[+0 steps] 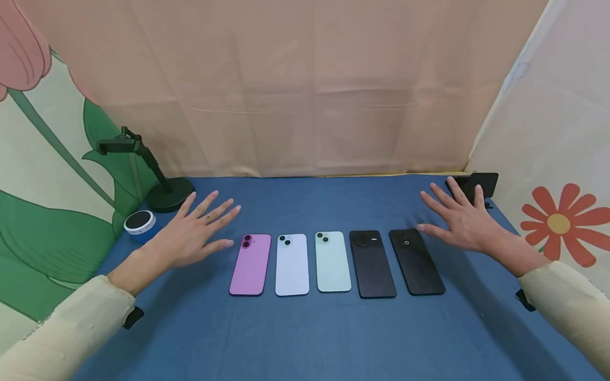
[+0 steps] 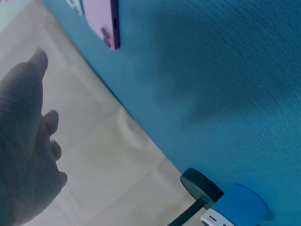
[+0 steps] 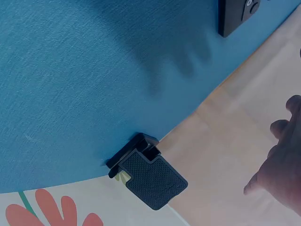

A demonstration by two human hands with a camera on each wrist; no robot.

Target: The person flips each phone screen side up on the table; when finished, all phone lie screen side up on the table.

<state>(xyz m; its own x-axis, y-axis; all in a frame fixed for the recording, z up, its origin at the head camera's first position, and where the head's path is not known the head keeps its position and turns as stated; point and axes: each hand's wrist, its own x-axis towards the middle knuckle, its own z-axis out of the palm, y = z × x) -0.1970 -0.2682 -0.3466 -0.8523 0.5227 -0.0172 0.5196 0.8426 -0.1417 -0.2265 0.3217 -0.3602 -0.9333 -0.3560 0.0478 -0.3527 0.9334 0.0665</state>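
Note:
Side by side on the blue cloth lie several phones, backs up: a pink phone [image 1: 250, 267], a pale lilac phone [image 1: 292, 270], a mint green phone [image 1: 333, 267], a black phone with a round camera [image 1: 374, 270] and another black phone [image 1: 418, 267]. My left hand [image 1: 188, 238] hovers left of the pink phone, fingers spread, holding nothing. Over the right side, my right hand [image 1: 464, 219] is held up with fingers spread, apart from the rightmost black phone. In the left wrist view the pink phone's camera end [image 2: 107, 33] shows near the top.
A black stand with a round base [image 1: 170, 196] is at the back left, beside a blue and white cylindrical device [image 1: 140, 225]. A black folding holder [image 1: 483, 184] stands at the back right corner. Fabric walls [image 1: 310, 90] border the table.

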